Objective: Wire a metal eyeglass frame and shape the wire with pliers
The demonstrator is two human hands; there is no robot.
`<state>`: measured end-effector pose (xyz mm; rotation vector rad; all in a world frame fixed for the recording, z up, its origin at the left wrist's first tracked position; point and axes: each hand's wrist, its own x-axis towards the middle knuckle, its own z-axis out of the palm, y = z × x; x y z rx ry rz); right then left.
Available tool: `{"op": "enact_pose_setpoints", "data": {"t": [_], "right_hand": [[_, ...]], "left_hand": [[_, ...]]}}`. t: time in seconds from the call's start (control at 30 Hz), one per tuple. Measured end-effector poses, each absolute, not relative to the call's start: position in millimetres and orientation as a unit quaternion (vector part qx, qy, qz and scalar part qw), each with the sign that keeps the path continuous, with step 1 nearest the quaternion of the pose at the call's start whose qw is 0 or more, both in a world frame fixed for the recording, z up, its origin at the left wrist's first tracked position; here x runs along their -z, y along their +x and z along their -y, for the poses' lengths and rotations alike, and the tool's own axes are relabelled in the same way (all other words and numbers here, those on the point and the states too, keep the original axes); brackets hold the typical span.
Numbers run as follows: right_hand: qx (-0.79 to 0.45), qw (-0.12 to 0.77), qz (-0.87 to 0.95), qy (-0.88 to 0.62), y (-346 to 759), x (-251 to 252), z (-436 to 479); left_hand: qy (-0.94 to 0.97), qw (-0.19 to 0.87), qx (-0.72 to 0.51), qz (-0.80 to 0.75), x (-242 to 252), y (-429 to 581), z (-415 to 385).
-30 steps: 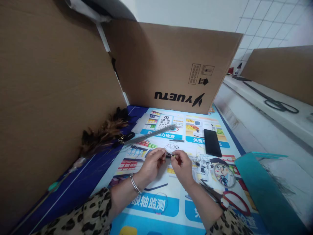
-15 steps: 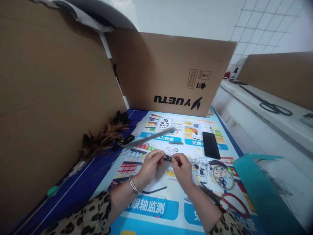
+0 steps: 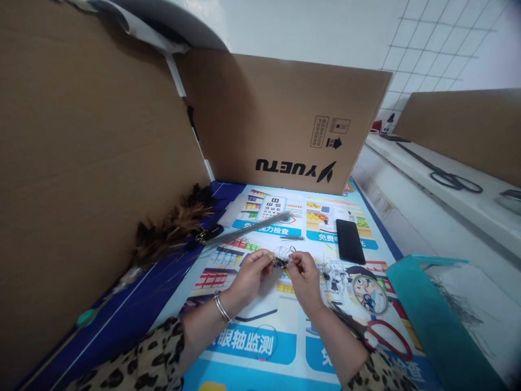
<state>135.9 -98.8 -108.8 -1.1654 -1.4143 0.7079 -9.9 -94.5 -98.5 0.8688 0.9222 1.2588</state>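
1. The table [image 3: 228,371] wears a printed sheet, with dark blue along its left side.
2. Left: a brown feather duster [image 3: 165,233] lies lengthwise.
3. Far middle: a bundle of thin grey wires [image 3: 256,226] lies slantwise, its left end touching a small black object [image 3: 211,233]; short wires [image 3: 292,238] lie near it.
4. Far right: a black phone [image 3: 350,241] lies flat.
5. Right: tangled thin wires [image 3: 334,278] lie near a round dish or roll [image 3: 369,294].
6. Near right: red-handled scissors [image 3: 389,339] lie beside a teal box [image 3: 439,320].
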Motion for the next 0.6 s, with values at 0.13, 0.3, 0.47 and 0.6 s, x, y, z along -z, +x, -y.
{"op": "enact_pose_setpoints", "data": {"t": [0.13,0.3,0.47,0.6], "right_hand": [[-0.301,0.556,0.596,-0.494,138,107,100],[-0.3,0.566,0.585,-0.498,142,101,101],[-0.279,0.568,0.612,-0.475,143,93,102],[-0.28,0.553,0.628,-0.47,142,92,101]], "left_hand": [[0.378,0.625,-0.552,-0.402,99,-10,94],[0.39,0.627,-0.549,-0.392,99,-10,95],[0.398,0.642,-0.529,-0.388,98,-10,96],[0.408,0.64,-0.524,-0.386,98,-10,96]]}}
